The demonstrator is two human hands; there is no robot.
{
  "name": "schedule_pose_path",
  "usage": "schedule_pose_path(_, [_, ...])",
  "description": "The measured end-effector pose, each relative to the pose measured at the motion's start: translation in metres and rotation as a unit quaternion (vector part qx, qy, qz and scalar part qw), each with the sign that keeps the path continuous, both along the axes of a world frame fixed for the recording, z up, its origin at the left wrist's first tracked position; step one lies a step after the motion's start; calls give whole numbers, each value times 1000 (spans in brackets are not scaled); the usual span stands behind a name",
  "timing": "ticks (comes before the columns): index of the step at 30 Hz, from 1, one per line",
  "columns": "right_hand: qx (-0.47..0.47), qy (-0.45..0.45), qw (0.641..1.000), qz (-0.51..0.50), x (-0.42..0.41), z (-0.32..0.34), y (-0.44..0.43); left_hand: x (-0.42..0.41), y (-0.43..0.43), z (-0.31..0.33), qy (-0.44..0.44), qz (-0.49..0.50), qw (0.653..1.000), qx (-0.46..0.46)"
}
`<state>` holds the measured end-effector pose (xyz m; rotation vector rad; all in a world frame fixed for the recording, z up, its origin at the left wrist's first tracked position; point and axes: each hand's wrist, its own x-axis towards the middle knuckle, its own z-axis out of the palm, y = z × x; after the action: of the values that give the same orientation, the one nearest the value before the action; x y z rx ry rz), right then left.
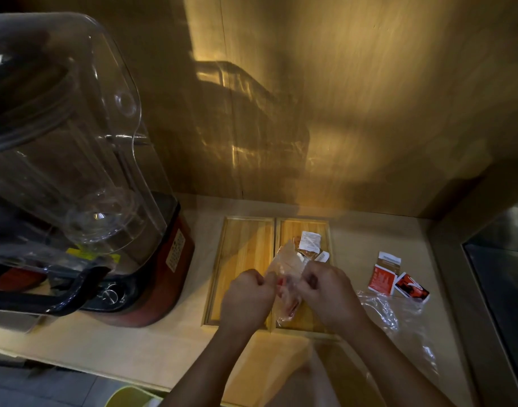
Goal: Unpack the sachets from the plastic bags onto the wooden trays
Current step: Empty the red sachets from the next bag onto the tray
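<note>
Your left hand (247,295) and right hand (325,292): fingers curled, each pinching one side of plastic bag (287,270). You hold bag above seam between left wooden tray (240,251) and right wooden tray (287,230). Something reddish inside bag, blurred. White sachet (310,241) lies at far end of right tray. Red sachets (382,279) on counter (193,342) right of trays, touching crumpled second bag (389,314). Blender (75,171) stands at left.

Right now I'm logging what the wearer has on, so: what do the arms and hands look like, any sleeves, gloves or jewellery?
No gloves on the left hand or right hand. The left forearm and right forearm show no sleeve, watch or band up to the frame's edge. The light is dim and the picture soft, so a thin ring could go unseen.
</note>
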<state>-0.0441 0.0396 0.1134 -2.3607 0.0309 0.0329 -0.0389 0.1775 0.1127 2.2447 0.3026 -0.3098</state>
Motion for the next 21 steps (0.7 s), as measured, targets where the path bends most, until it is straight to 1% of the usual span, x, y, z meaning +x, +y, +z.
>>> schedule_pose_path(2, [13, -7, 1000, 19, -2, -4, 4, -1, -3, -2, 55, 10, 996, -73])
schedule_pose_path(5, [29, -19, 999, 7, -3, -7, 4, -5, -4, -3, 126, -6, 976, -176])
schedule_pose_path(7, [42, -5, 999, -16, -4, -7, 2, -7, -2, -1, 159, -10, 963, -217])
schedule_pose_path(8, [55, 12, 998, -30, -4, -7, 1, -7, -2, 0, 159, -12, 961, -227])
schedule_pose_path(10, [95, 62, 992, -46, -5, -8, 2, -7, -3, -2, 133, -11, 961, -241])
schedule_pose_path(12, [137, 107, 984, -34, -7, -6, 6, -7, -5, -4, 109, -18, 962, -250])
schedule_pose_path(15, [176, 139, 974, -28, -8, 0, 7, -9, -7, -6, 86, -23, 962, -259])
schedule_pose_path(17, [154, 140, 978, -26, -6, 2, 3, -8, -4, -7, 77, 5, 964, -254])
schedule_pose_path(21, [30, 117, 992, -26, -5, -2, -5, -4, 10, -9, 49, 36, 985, -160])
